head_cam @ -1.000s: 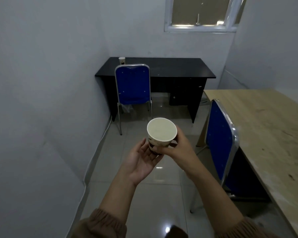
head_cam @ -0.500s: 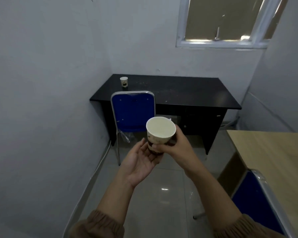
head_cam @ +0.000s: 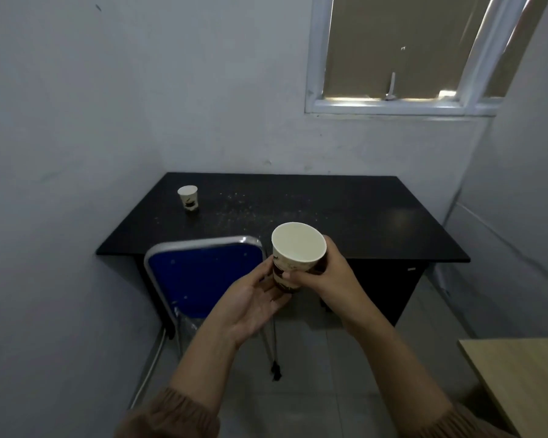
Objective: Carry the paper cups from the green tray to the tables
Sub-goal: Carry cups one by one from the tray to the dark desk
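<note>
At the centre of the head view, over the floor and just short of the black table (head_cam: 329,216), we find the held cup (head_cam: 298,246), upright with its mouth tipped slightly toward the camera. The right hand (head_cam: 332,276) grips it, fingers and thumb curled round the lower printed wall. The left hand (head_cam: 250,305) lies palm up beside and beneath the base, fingers fairly straight and holding nothing. We cannot confirm whether they touch the cup. A second cup (head_cam: 188,199) stands upright near the far left corner of the black table, well apart from the held one.

We judge the cup to be light, thin-walled and easily crushed. Its rolled rim and base are the stiffest parts. A gentle hold round the lower wall, as now, suits it, since squeezing mid-wall would buckle it. The inside looks pale and uniform, and we cannot tell whether it is empty or filled, so we advise keeping it level.

The green tray is out of view. The cup's base is hidden behind the hands, and its print is too dark to read. A blue chair (head_cam: 203,279) blocks the table's near left edge. Only one corner of a wooden table (head_cam: 525,384) shows at lower right, so we cannot see what it carries.
</note>
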